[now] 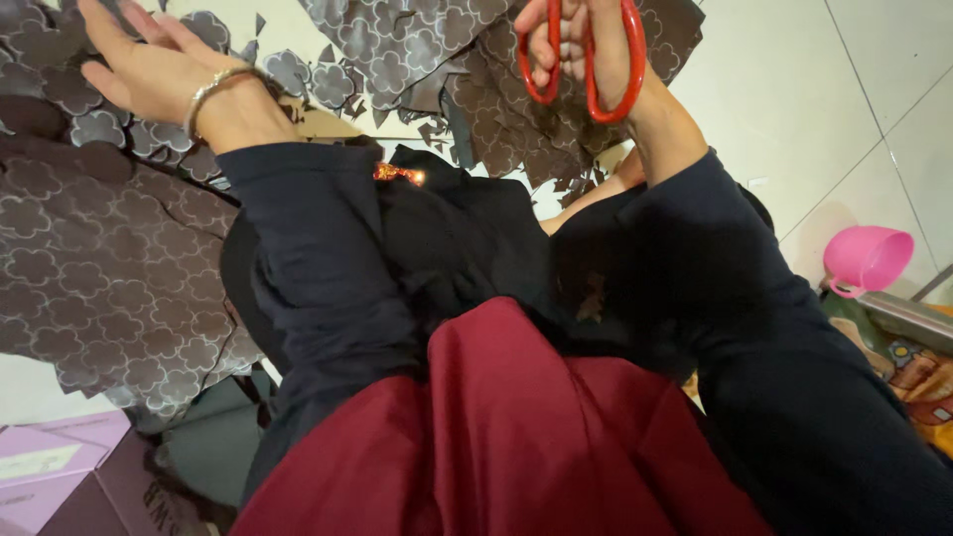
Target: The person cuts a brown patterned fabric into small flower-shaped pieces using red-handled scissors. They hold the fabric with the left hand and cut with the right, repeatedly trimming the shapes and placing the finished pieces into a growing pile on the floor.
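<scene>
At the lower left corner a pale purple box (pixel 50 467) is seen on the floor. Above it a large sheet of dark patterned paper (pixel 89 268), printed with cloud-like shapes, is spread over the white tiled floor (pixel 794 109). The left hand (pixel 139 65) is laid flat on this paper near the upper left, with its fingers spread and nothing gripped; a gold bangle (pixel 213 89) is worn at the wrist, just above the dark sleeve. Small cut-out shapes (pixel 288 71) and scraps of the same paper are scattered just beside the hand. A small red and gold ornament (pixel 397 175) is pinned on the dark clothing in the middle, and a dark red cloth (pixel 506 437) is draped across the lap below. Further right, at the top edge, red-handled scissors (pixel 586 60) are held by the right hand (pixel 586 45), whose fingers are passed through the loops and closed around them; the blades are cut off by the edge of the view, so whether they are parted cannot be told. More patterned paper lies beneath the scissors. At the far right a pink plastic cup (pixel 869 258) is lying on its side on the tiles, near a colourful printed package (pixel 918 372)
</scene>
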A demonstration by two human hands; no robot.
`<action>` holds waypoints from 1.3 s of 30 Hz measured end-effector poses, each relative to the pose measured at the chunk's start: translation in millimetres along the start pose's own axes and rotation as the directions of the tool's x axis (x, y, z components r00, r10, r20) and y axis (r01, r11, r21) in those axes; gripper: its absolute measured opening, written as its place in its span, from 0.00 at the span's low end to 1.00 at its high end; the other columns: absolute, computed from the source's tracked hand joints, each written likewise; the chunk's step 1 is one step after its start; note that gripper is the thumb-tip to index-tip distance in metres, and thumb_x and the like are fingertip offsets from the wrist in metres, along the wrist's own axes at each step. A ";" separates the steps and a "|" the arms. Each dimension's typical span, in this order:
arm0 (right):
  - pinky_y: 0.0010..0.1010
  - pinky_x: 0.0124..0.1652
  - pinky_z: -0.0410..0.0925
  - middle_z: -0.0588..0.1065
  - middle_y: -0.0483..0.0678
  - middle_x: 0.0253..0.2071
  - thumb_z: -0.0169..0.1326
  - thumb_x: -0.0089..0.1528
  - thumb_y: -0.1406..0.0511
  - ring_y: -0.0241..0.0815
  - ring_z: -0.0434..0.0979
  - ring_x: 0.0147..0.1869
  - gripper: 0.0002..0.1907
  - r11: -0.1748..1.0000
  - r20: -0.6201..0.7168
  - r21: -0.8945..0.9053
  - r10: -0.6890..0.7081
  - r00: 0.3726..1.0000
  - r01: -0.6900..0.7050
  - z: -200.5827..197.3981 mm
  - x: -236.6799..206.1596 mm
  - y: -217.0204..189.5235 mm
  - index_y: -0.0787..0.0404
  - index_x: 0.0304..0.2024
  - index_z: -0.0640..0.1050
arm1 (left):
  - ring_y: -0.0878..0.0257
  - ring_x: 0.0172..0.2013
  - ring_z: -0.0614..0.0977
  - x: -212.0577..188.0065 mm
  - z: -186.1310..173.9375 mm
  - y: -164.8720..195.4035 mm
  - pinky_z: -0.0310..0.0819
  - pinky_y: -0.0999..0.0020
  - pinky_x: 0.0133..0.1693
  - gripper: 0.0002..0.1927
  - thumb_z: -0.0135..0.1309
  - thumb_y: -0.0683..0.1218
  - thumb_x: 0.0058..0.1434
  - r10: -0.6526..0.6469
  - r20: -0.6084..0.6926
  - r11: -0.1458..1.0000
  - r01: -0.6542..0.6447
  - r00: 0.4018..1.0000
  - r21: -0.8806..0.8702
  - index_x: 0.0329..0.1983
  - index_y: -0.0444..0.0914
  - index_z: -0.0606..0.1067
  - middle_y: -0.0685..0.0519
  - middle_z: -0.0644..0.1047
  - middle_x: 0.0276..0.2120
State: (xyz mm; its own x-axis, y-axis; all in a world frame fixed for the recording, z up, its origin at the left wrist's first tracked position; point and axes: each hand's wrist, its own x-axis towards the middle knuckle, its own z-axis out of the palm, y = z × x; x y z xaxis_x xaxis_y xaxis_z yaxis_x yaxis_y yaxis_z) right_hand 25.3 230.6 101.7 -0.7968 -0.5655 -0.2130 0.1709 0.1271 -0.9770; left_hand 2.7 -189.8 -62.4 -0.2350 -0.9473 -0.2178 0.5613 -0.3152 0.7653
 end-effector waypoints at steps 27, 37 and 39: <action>0.29 0.40 0.73 0.72 0.45 0.32 0.28 0.66 0.30 0.37 0.76 0.35 0.49 0.999 -0.103 -0.034 0.039 0.994 -0.043 -9.2 -56.9 -16.9 0.66 0.51 0.74 | 0.42 0.57 0.72 -179.3 -16.3 -0.2 0.70 0.50 0.57 0.42 0.73 0.51 0.46 -0.507 0.523 -0.123 -0.658 0.685 0.743 0.60 0.39 0.64 0.43 0.71 0.56; 0.30 0.41 0.73 0.72 0.45 0.32 0.31 0.67 0.32 0.37 0.76 0.35 0.45 1.000 -0.091 -0.017 0.025 0.996 -0.026 -16.3 -60.9 -8.5 0.64 0.51 0.74 | 0.43 0.55 0.74 -163.0 -16.6 37.1 0.74 0.50 0.52 0.18 0.67 0.50 0.60 -0.585 0.592 -0.143 -0.789 0.554 0.598 0.51 0.44 0.77 0.44 0.73 0.53; 0.29 0.41 0.73 0.72 0.44 0.32 0.31 0.67 0.31 0.36 0.76 0.36 0.46 0.999 -0.090 -0.003 0.043 0.995 -0.043 -15.8 -63.1 -10.6 0.64 0.51 0.75 | 0.43 0.61 0.68 -167.9 -12.1 46.6 0.74 0.52 0.52 0.21 0.69 0.51 0.53 -0.742 0.270 -0.431 -0.745 0.614 0.509 0.50 0.49 0.77 0.44 0.67 0.58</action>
State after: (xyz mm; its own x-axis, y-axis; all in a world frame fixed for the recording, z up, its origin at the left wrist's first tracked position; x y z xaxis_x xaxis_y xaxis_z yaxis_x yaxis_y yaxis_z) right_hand 64.6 277.8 125.6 -0.8375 -0.4842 -0.2534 0.2037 0.1538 -0.9669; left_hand 77.9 -46.1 2.4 -0.7747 -0.3320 -0.5382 -0.4711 0.8707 0.1410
